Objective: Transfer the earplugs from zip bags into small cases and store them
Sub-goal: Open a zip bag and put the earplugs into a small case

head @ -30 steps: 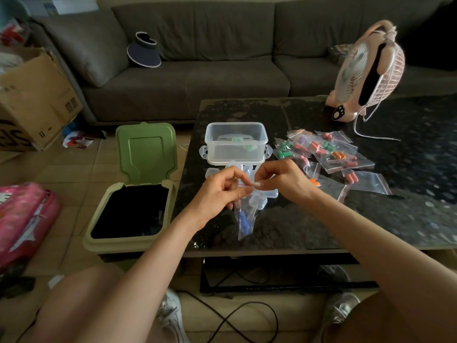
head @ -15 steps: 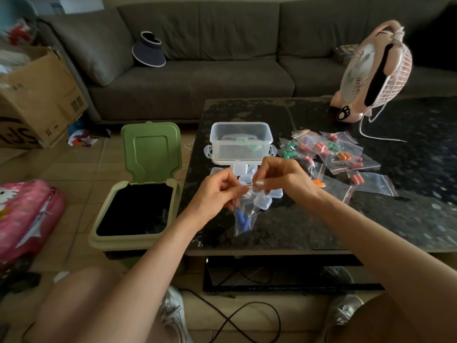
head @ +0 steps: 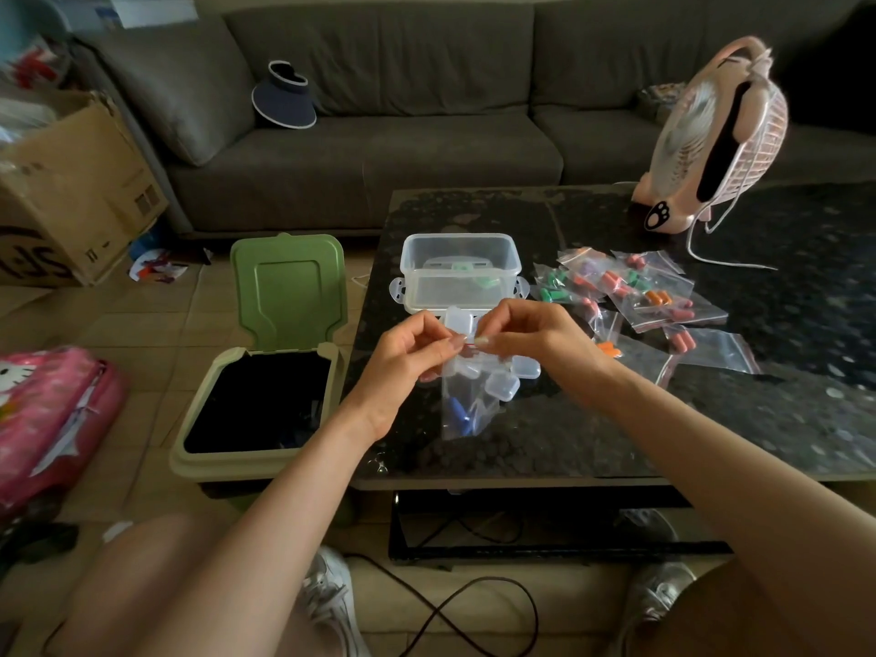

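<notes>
Head view: left hand [head: 407, 358] and right hand [head: 535, 339] both pinch the top edge of a small clear zip bag [head: 467, 419]. The blue foam earplugs [head: 459, 412] sit at its bottom. The bag hangs over the dark speckled bench [head: 711, 419], in front of the small clear plastic cases [head: 502, 384].

Vs 1 s ago: grips and bag basically unchanged. Can't tell if the seal is open; likely still working on it, so no transfer from this bag yet.

Pile of filled clear zip bags [head: 635, 291] at right, clear rectangular plastic box [head: 460, 272] behind.
</notes>
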The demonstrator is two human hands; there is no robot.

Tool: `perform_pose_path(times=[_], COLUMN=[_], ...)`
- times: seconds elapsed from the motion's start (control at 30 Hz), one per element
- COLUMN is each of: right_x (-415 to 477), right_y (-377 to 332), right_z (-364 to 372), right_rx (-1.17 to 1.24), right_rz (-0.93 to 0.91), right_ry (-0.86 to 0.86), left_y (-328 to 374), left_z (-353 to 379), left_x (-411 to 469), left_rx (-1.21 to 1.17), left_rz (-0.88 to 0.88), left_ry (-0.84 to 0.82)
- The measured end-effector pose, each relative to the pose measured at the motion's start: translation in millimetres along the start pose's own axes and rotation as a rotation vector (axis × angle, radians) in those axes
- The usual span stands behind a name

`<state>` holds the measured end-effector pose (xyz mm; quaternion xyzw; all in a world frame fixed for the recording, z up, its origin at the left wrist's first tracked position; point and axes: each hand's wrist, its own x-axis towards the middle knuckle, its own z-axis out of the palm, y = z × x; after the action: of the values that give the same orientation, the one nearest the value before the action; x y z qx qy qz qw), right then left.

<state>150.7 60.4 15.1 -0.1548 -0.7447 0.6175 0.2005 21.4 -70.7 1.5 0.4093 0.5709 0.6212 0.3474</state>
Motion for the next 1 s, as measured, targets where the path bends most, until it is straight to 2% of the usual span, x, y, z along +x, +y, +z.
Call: perform_pose_path(times=[0.17, 0.47, 0.63, 0.77, 0.83, 0.9, 1.0], right_x=[-1.7, -3.1, -1.8, -1.5, -2.6, -4.7, -12.6], right_y=[-0.9, -5.1, 2.7, 8.7, 12.5, 17.4, 26.9], right_z=[-1.9, 5.4, 4.4, 0.7, 0.1, 0.3, 2.5], right_rx=[0.162, 0.073, 0.031, 0.021, -0.144, -0.434, -0.794], right_rz=[0.010, 0.129, 0.212, 0.225, 0.199, 0.109, 0.031], right_ry=[-0.087, -0.060, -0.051, -0.066, -0.035, -0.039, -0.214], left_y=[0.9, 0.2, -3.2, -13.7, -21.2, -27.3, -33.7], left_z=[3.5, -2.5, -5.2, -9.1, -13.9, -20.2, -27.4], left_x=[-2.6, -1.0, -0.2, -0.2, 0.9, 1.2, -1.8], left_rx=[0.018, -0.036, 0.093, 0.198, 0.225, 0.240, 0.239], left_rz=[0.001, -0.041, -0.053, -0.146, -0.196, -0.250, -0.331], left_ry=[-0.075, -0.085, -0.112, -0.121, -0.075, -0.026, 0.027])
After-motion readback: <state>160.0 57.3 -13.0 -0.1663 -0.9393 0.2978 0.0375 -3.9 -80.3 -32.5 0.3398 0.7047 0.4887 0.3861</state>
